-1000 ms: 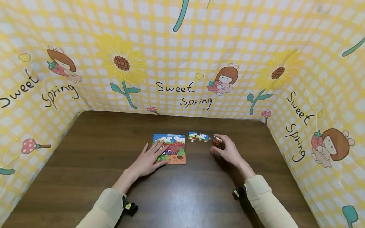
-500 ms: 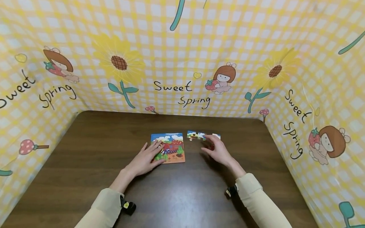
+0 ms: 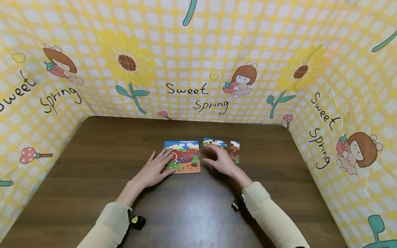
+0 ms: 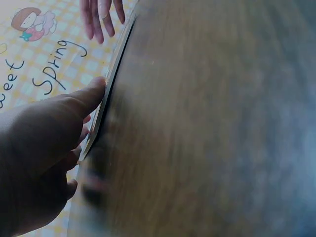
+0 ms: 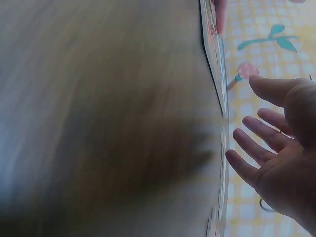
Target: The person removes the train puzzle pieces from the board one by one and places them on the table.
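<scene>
Your outspread left hand [image 3: 152, 170] lay on a square, multicoloured picture board [image 3: 188, 158]; your spread-fingered right hand [image 3: 222, 161] hovered nearby.

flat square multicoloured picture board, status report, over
Left hand on board, covering its left part. Right half uncovered. Right hand open, empty, right of board. Small multicoloured jigsaw pieces beside right hand, some partly hidden.

The table [image 3: 173, 210] has a dark brown, wood-grained top. A picture board [image 3: 189, 155] lies flat on it, partly under the fingers of the left hand [image 3: 152, 172]. Blue-and-white puzzle pieces [image 3: 220, 142] lie just beyond the fingers of the right hand [image 3: 224, 162]; reddish puzzle pieces [image 3: 234, 146] lie to those fingers' right.
</scene>
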`<state>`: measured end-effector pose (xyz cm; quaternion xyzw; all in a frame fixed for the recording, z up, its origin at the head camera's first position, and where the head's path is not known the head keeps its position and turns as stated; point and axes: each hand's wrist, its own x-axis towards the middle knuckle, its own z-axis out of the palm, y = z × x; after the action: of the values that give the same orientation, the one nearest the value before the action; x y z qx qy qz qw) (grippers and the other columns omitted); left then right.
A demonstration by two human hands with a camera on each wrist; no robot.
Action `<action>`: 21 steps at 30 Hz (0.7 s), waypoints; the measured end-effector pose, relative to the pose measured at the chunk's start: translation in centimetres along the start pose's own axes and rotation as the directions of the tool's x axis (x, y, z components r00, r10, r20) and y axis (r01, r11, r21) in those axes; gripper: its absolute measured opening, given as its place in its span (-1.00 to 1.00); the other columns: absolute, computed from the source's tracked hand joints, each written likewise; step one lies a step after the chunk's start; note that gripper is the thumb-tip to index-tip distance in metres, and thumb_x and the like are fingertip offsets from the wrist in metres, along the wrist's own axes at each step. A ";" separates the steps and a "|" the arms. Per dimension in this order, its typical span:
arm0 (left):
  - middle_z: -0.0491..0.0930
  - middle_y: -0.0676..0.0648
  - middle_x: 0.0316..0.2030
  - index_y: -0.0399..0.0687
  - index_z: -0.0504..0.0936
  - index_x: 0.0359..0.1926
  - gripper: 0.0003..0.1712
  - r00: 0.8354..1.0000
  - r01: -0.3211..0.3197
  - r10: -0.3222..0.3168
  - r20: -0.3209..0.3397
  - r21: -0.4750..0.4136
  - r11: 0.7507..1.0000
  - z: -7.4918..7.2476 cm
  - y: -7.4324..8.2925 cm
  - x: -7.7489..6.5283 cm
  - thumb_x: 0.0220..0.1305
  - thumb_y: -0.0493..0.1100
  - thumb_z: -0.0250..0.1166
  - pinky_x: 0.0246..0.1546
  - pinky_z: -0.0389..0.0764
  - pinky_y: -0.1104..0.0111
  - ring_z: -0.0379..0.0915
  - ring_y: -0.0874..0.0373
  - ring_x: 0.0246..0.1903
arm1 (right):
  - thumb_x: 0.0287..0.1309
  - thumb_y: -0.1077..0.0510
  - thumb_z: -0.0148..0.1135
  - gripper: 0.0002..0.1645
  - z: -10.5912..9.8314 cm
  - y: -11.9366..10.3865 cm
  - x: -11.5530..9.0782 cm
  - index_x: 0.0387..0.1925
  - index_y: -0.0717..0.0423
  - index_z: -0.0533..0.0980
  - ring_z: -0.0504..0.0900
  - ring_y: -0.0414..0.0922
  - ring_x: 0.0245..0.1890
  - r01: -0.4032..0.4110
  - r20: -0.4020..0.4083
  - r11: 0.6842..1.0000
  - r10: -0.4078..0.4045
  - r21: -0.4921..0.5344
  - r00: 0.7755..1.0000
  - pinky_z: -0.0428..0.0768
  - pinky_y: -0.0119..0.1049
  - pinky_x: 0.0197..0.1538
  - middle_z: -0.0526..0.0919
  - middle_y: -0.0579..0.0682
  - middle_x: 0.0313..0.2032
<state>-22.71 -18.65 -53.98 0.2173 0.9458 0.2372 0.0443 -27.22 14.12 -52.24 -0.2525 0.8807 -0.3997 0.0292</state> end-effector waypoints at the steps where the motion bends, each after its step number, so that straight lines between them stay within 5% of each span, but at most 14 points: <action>1: 0.17 -0.22 0.73 -0.14 0.28 0.71 -0.10 1.000 0.007 -0.007 0.004 0.005 1.000 0.0 0.0 -0.1 0.60 0.20 0.32 0.70 -0.16 -0.42 -0.09 -0.25 0.78 | 0.46 0.15 0.45 -0.30 0.2 -0.8 0.2 0.52 0.23 0.49 0.57 0.24 0.49 -0.023 0.017 1.000 0.023 0.008 1.000 0.56 0.25 0.50 0.61 0.23 0.46; 6: 0.18 -0.23 0.73 -0.15 0.29 0.70 -0.11 1.000 0.009 -0.009 0.004 0.014 1.000 -0.1 -0.2 -0.1 0.60 0.19 0.31 0.70 -0.13 -0.41 -0.07 -0.27 0.77 | 0.48 0.20 0.42 -0.38 1.5 -1.5 1.5 0.48 0.23 0.53 0.78 0.09 0.11 -0.024 0.064 0.999 0.021 0.044 0.998 0.77 -0.07 0.15 0.76 0.20 0.24; 9: 0.17 -0.22 0.73 -0.13 0.28 0.71 -0.11 1.000 0.010 -0.010 0.007 0.011 1.000 0.0 -0.3 -0.1 0.61 0.19 0.31 0.70 -0.13 -0.41 -0.08 -0.25 0.77 | 0.50 0.20 0.41 -0.48 2.3 -1.8 2.3 0.40 0.23 0.60 0.75 -0.05 -0.11 -0.018 0.089 0.996 0.010 0.088 0.996 0.69 -0.30 -0.12 0.81 0.19 0.15; 13: 0.18 -0.23 0.73 -0.13 0.29 0.70 -0.12 1.000 0.005 -0.005 0.003 0.013 1.000 0.1 -0.2 -0.1 0.62 0.20 0.29 0.70 -0.11 -0.40 -0.06 -0.25 0.77 | 0.52 0.21 0.38 -0.58 3.1 -2.1 3.1 0.31 0.23 0.66 0.74 -0.06 -0.12 -0.012 0.107 0.991 -0.003 0.135 0.994 0.64 -0.38 -0.13 0.83 0.17 0.13; 21: 0.17 -0.21 0.74 -0.13 0.30 0.70 -0.11 1.000 -0.009 0.008 -0.013 -0.020 1.000 0.2 -0.5 -0.2 0.60 0.22 0.31 0.69 -0.13 -0.42 -0.06 -0.25 0.77 | 0.50 0.22 0.40 -0.49 4.8 -2.5 4.0 0.35 0.38 0.61 0.73 -0.13 -0.17 -0.062 0.119 0.966 0.033 0.250 0.992 0.60 -0.46 -0.20 0.87 0.24 0.03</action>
<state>-22.73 -19.06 -54.39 0.2194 0.9427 0.2482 0.0394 -28.45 7.62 -53.10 -0.2478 0.8251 -0.4930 0.1211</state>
